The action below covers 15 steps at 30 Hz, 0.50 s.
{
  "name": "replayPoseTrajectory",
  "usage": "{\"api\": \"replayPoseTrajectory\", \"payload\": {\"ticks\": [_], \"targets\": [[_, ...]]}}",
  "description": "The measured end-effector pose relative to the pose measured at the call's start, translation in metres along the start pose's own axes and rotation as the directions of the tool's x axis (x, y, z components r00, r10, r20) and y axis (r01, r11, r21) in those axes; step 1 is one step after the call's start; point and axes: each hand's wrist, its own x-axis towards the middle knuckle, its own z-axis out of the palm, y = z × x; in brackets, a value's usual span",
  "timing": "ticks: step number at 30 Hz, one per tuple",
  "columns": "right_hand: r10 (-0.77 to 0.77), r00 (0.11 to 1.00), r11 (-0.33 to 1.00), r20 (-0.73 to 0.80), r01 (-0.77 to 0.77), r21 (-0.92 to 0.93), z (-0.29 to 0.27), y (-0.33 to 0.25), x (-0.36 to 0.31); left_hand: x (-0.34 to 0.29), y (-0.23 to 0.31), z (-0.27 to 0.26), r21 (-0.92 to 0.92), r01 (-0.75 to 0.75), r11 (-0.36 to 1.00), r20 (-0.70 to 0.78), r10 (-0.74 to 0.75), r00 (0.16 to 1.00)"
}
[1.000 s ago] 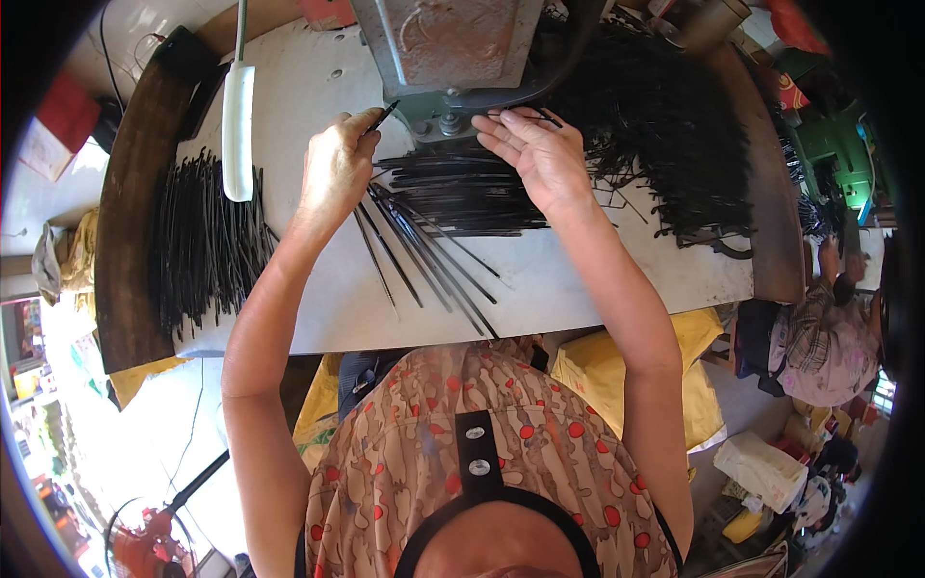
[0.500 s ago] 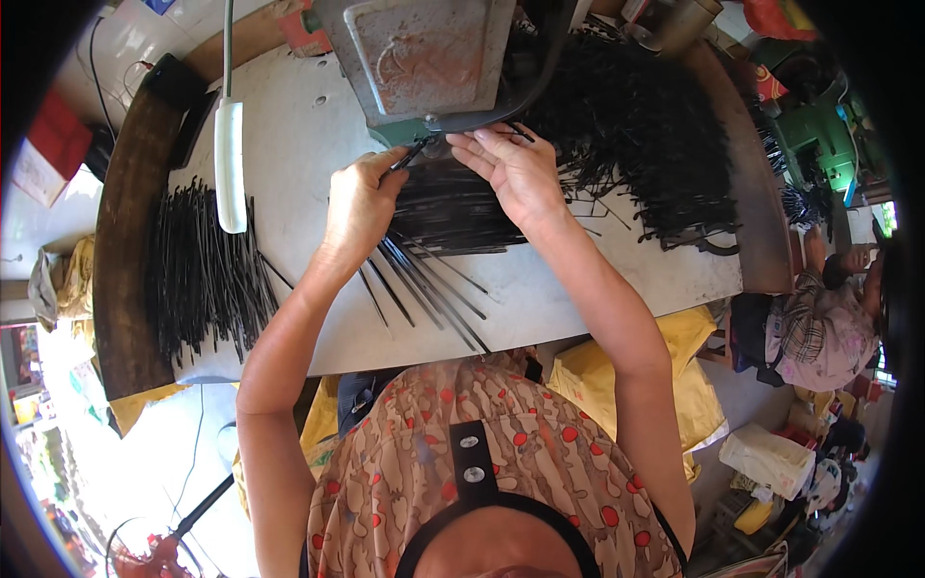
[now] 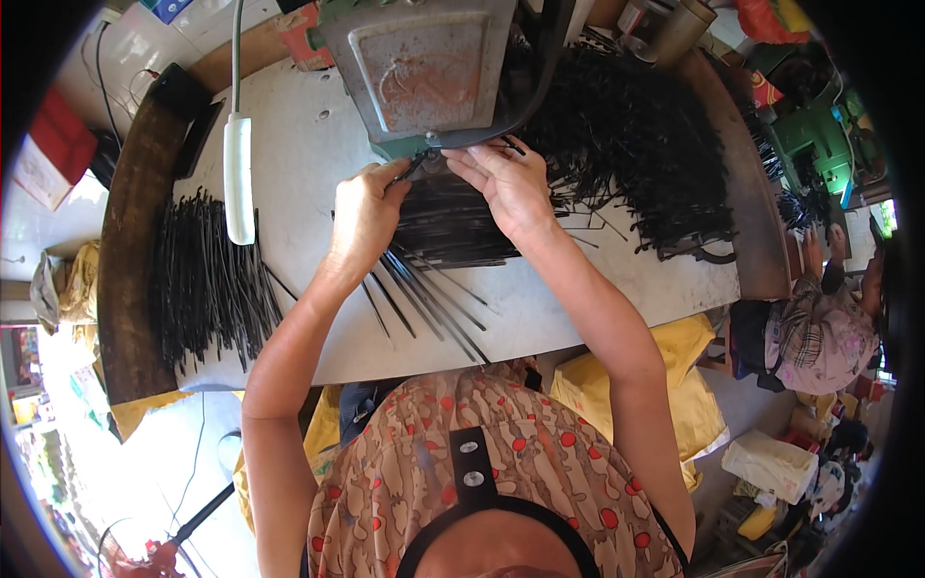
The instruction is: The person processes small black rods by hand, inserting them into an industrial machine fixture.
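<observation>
Both hands work at the lower front of a grey-green bench machine (image 3: 424,72). My left hand (image 3: 366,212) is closed, thumb and finger pinching a thin black strip (image 3: 414,166) whose tip points at the machine's underside. My right hand (image 3: 511,188) has its fingers bent together just under the machine's edge, holding another dark strip, with one end (image 3: 514,145) showing past the fingers. What the fingertips meet at the machine is too small to make out. Between my forearms lies a bundle of black strips (image 3: 453,226), several fanned loosely toward me.
A large tangled heap of black strips (image 3: 636,144) covers the table's right side. Another row of strips (image 3: 207,279) lies at the left, near a hanging white lamp (image 3: 239,183). A raised wooden rim (image 3: 125,279) borders the table (image 3: 578,323). Another person (image 3: 819,337) sits at far right.
The whole view has shifted slightly. Both hands stay at the machine with their strips, the right hand's fingers drawn slightly left.
</observation>
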Motion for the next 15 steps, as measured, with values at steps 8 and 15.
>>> {"api": "replayPoseTrajectory", "payload": {"ticks": [8, 15], "targets": [[0.005, 1.000, 1.000, 0.002, -0.005, -0.019, -0.0017, 0.0007, -0.0009, -0.0044, -0.0022, 0.0024, 0.301, -0.157, 0.940, 0.000, 0.165, 0.986], [0.007, 1.000, 0.999, -0.022, -0.008, -0.035, -0.0007, 0.0006, -0.0001, -0.0028, -0.0017, 0.0000, 0.389, -0.238, 0.890, 0.044, 0.240, 0.970]]}}
